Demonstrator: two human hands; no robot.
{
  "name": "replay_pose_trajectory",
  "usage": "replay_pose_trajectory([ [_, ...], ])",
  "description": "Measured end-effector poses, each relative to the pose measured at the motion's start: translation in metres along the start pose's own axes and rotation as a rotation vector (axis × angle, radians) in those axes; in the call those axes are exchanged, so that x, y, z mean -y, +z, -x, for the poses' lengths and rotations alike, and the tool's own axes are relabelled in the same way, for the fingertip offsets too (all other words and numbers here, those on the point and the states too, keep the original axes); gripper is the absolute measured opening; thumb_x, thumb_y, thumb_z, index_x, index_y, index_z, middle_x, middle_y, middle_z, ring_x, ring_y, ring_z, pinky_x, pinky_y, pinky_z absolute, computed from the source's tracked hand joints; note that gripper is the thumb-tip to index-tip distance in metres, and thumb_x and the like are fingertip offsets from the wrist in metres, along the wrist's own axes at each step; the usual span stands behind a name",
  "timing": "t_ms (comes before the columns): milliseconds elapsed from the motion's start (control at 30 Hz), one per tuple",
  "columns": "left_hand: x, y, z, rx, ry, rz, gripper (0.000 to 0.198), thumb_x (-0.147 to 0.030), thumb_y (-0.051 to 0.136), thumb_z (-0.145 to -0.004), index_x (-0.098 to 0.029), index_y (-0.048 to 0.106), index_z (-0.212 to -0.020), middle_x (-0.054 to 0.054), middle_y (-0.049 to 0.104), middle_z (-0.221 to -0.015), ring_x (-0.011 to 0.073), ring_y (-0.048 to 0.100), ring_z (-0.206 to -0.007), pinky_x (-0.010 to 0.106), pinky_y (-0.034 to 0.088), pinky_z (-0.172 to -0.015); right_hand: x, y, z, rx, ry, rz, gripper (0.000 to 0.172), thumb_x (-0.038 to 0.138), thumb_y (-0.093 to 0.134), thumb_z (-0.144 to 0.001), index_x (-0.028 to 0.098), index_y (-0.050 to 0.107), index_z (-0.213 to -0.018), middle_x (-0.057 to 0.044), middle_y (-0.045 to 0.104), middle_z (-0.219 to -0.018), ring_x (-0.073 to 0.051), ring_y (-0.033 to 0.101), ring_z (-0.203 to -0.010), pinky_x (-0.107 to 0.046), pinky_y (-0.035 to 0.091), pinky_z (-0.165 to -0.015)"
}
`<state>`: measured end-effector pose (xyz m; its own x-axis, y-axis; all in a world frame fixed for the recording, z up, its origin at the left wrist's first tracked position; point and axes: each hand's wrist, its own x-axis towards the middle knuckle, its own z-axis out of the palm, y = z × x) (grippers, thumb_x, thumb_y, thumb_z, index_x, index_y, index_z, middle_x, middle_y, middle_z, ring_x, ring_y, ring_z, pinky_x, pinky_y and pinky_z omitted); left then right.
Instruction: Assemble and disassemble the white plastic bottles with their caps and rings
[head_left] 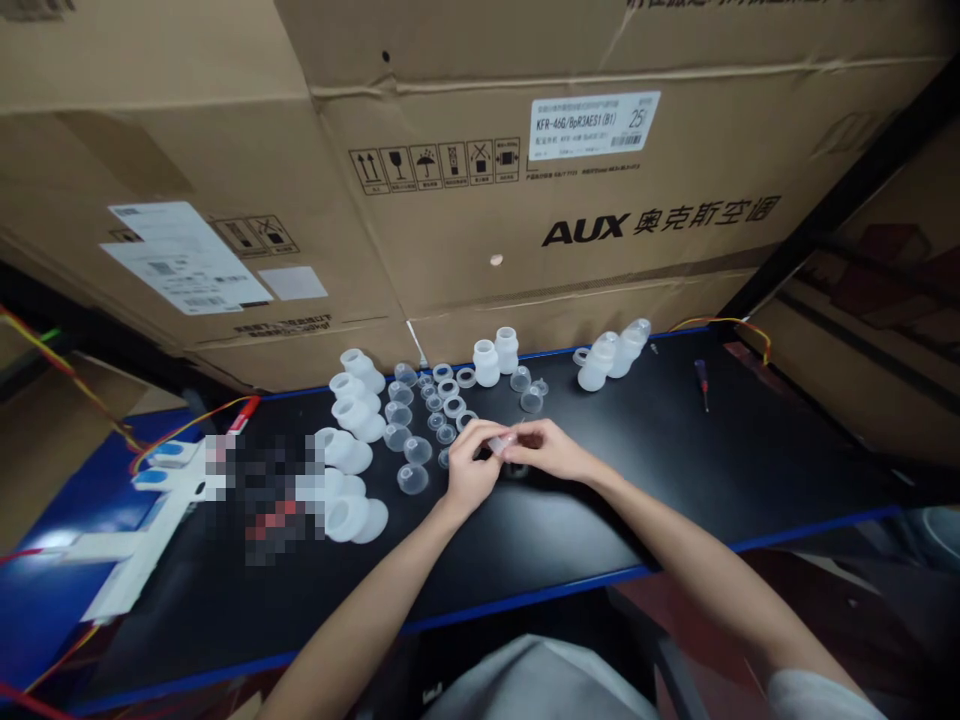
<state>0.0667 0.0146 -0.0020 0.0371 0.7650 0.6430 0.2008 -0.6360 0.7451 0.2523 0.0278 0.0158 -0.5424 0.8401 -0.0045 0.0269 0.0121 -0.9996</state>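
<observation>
My left hand (474, 468) and my right hand (553, 450) meet above the black table, fingers pinched together on a small translucent piece (501, 443). The fingers cover much of it, so its exact kind does not show. Just left of my left hand lie translucent screw rings (453, 406) and small clear nipple-like parts (445, 434) in rows. Beyond them are clear dome caps (412, 479). Two open white bottles (486, 364) stand at the back edge, with more clear caps (532, 399) to their right.
Several white bottles (346, 520) lie or stand at the left, beside a blurred patch. Capped bottles (598, 363) stand at the back right, and a thin screwdriver (702, 383) lies farther right. Large cardboard boxes (450, 240) wall off the back. A red marker (245, 413) and wires are at the left.
</observation>
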Motion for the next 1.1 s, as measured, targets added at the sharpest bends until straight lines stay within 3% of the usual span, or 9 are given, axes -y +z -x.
replay_pose_trajectory([
  [167,0.002,-0.002,0.0,-0.121,-0.067,-0.066,0.01,-0.023,0.076,-0.094,-0.022,0.082,-0.103,0.004,0.077,-0.09,0.0164,0.073,-0.081,0.026,0.061,-0.068,-0.001,0.014,0.0,-0.222,-0.185,0.244,0.069,0.059,0.091,-0.082,0.018,0.069,-0.132,-0.002,0.074,-0.093,-0.016,0.062,-0.074,-0.028,0.053,-0.072],
  [300,0.005,0.002,0.001,-0.117,-0.122,-0.042,0.018,-0.021,0.077,-0.089,-0.021,0.081,-0.107,0.005,0.082,-0.096,0.0169,0.078,-0.082,0.024,0.064,-0.065,-0.004,0.013,0.005,-0.367,-0.282,0.356,0.056,0.053,0.072,-0.102,0.022,0.06,-0.147,-0.007,0.08,-0.104,-0.02,0.072,-0.083,-0.033,0.059,-0.08],
  [467,0.0,0.005,0.004,-0.104,-0.126,-0.064,0.019,-0.022,0.077,-0.09,-0.02,0.08,-0.109,0.004,0.084,-0.091,0.0164,0.081,-0.073,0.024,0.067,-0.066,-0.007,0.009,0.009,-0.412,-0.358,0.551,0.028,0.045,0.062,-0.108,0.023,0.072,-0.123,-0.01,0.081,-0.104,-0.023,0.078,-0.088,-0.034,0.061,-0.083],
  [600,0.0,0.001,0.004,-0.09,-0.052,-0.051,0.016,-0.022,0.077,-0.093,-0.019,0.083,-0.107,0.005,0.086,-0.093,0.0163,0.081,-0.069,0.024,0.068,-0.067,-0.009,0.012,0.007,-0.436,-0.39,0.641,0.025,0.041,0.059,-0.109,0.022,0.072,-0.117,-0.01,0.081,-0.1,-0.021,0.077,-0.081,-0.032,0.062,-0.077],
  [800,-0.005,0.006,0.005,-0.143,0.002,-0.093,0.011,-0.021,0.078,-0.094,-0.022,0.087,-0.102,0.003,0.086,-0.093,0.0164,0.081,-0.069,0.023,0.067,-0.068,-0.01,0.011,0.008,-0.477,-0.554,0.669,0.011,0.029,0.061,-0.106,0.022,0.069,-0.109,-0.001,0.075,-0.082,-0.014,0.068,-0.063,-0.024,0.056,-0.062],
  [1100,-0.005,0.002,-0.001,-0.069,-0.081,-0.069,0.013,-0.021,0.073,-0.094,-0.02,0.082,-0.103,0.004,0.085,-0.091,0.0159,0.079,-0.071,0.023,0.065,-0.066,-0.015,0.018,0.002,-0.541,-0.544,0.61,0.008,0.027,0.063,-0.107,0.024,0.067,-0.113,-0.002,0.076,-0.089,-0.015,0.071,-0.07,-0.026,0.059,-0.069],
])
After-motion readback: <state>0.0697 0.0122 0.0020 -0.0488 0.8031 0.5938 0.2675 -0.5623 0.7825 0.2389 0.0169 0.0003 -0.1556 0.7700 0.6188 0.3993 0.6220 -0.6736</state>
